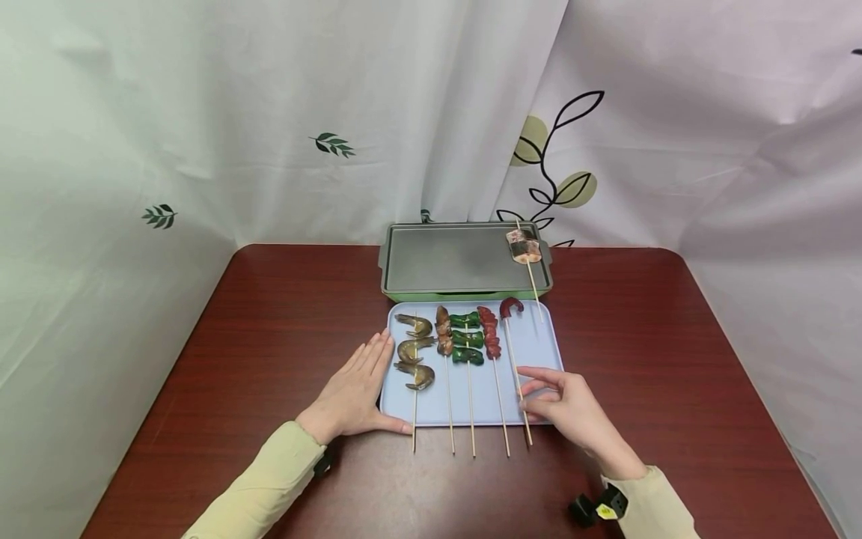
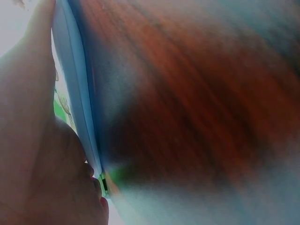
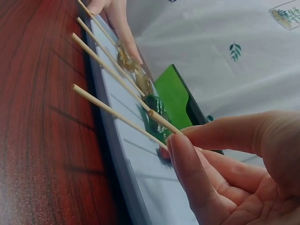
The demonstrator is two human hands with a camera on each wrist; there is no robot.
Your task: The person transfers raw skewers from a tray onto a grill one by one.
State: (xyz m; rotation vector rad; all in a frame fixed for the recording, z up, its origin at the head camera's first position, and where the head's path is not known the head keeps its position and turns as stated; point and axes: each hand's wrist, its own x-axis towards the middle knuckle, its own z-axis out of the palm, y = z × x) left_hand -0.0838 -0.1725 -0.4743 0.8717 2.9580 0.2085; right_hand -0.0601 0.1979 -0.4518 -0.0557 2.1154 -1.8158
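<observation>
My right hand [image 1: 566,404] pinches the wooden stick of a skewer with a curled dark-red piece [image 1: 508,305] at its tip. In the right wrist view, thumb and fingertips close on the stick near its blunt end [image 3: 161,121]. My left hand [image 1: 357,389] lies with straight fingers along the left side of a light blue tray [image 1: 539,352], thumb at its near corner. Side by side on the tray lie a shrimp skewer [image 1: 415,352], a brown chunk skewer [image 1: 444,333], a green pepper skewer [image 1: 468,339] and a red meat skewer [image 1: 490,333].
Behind the tray stands a grey griddle [image 1: 451,258] with a green base. A fish-slice skewer [image 1: 524,245] lies on its right end, its stick reaching over the tray. Several stick ends overhang the tray's near edge above the dark red table [image 1: 283,322]. A white curtain [image 1: 404,112] hangs behind.
</observation>
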